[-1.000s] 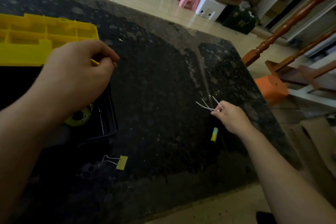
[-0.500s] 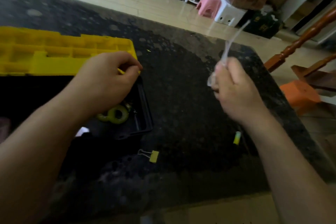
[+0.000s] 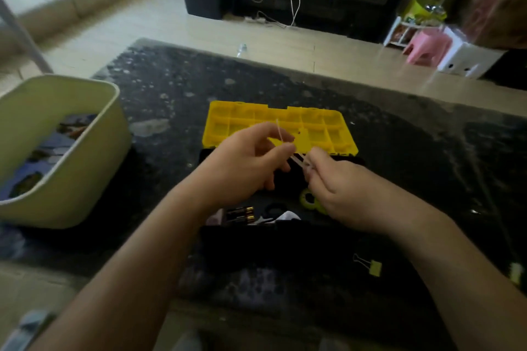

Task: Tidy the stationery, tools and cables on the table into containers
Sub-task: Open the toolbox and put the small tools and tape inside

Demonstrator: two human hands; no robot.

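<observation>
A black toolbox (image 3: 273, 239) with its yellow lid (image 3: 336, 134) swung open sits mid-table. Both hands hover over it. My left hand (image 3: 245, 165) pinches the upper end of thin white cable ties (image 3: 281, 134); my right hand (image 3: 339, 188) grips their lower end. Inside the box lie batteries (image 3: 241, 214), a yellow-green tape roll (image 3: 309, 199) and a white scrap. A yellow binder clip (image 3: 370, 265) lies on the table right of the box, and a small yellow-green item (image 3: 514, 272) lies near the right edge.
A pale green bin (image 3: 94, 134) holding mixed items stands at the table's left. The dark speckled table (image 3: 413, 157) ends near me at a front edge. Behind it are floor, a pink stool (image 3: 427, 45) and dark shelving with cables.
My right hand lifted the cable ties from the table's right side and brought them over the toolbox. My left hand left the lid's corner and took hold of them. The view swung left.
</observation>
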